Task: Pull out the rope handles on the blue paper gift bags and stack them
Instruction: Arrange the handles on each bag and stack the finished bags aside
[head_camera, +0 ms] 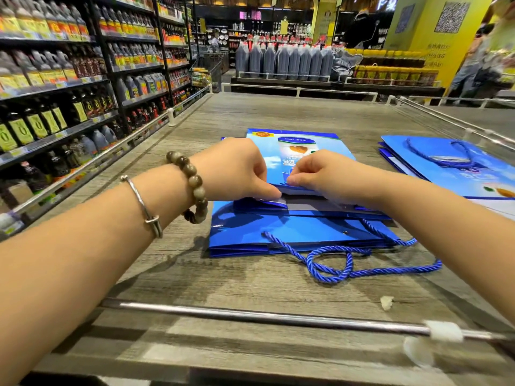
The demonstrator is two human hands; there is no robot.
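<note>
Head view. A wood-grain desk [250, 280] with a metal rail [250, 313] along its near edge carries the bags.

Centre: a flat blue paper gift bag with a printed front [303, 146] lies with its mouth toward the viewer. The left hand [237, 171] and the right hand [326, 174] meet at this mouth. The fingers [267, 192] of both hands are curled and pinch the bag's open edge, parting it slightly so that a grey inner face shows. What lies inside the bag cannot be told.

Beneath it, nearer the viewer, lies a second blue paper gift bag [292, 232], also flat. Its twisted blue rope handles [334, 263] are drawn out and lie looped on the desk in front of its mouth.

Right: a pile of blue paper gift bags [446, 162] rests well apart from the hands, with a blue rope handle [440, 154] lying on the top bag.

The left wrist bears a brown bead bracelet [192, 176] and a thin silver bangle [145, 204]. A small pale scrap [386, 302] lies on the desk near the rail. Store shelves of dark bottles [55, 79] line the left side.
</note>
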